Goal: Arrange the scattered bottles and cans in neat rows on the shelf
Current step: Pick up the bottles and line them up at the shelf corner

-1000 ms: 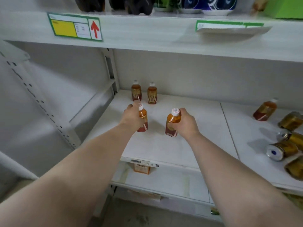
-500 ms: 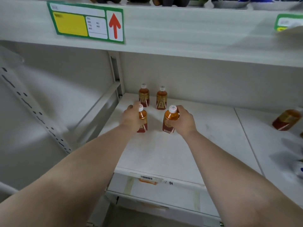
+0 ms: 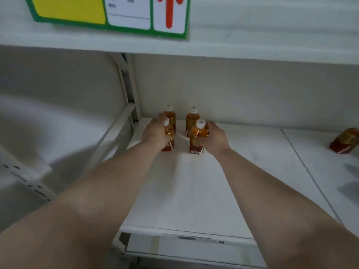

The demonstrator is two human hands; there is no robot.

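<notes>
My left hand (image 3: 155,132) grips a small amber bottle (image 3: 168,136) with a white cap, upright near the back left of the white shelf (image 3: 194,191). My right hand (image 3: 214,138) holds a second amber bottle (image 3: 197,141) beside it, slightly tilted. Just behind them two more such bottles stand upright against the back wall: one on the left (image 3: 171,115) and one on the right (image 3: 191,119). Whether the held bottles rest on the shelf I cannot tell. Another amber bottle (image 3: 344,140) lies on its side at the right edge.
The shelf above (image 3: 252,41) overhangs low, carrying a green-bordered label (image 3: 116,14) with a red arrow. A slotted upright post (image 3: 129,88) and slanted bracket bound the left side. A price strip (image 3: 186,238) runs along the front edge.
Both hands have carried their bottles farther back on the shelf, now right in front of the two standing bottles. The view has closed in and shifted left, hiding the cans at the right.
</notes>
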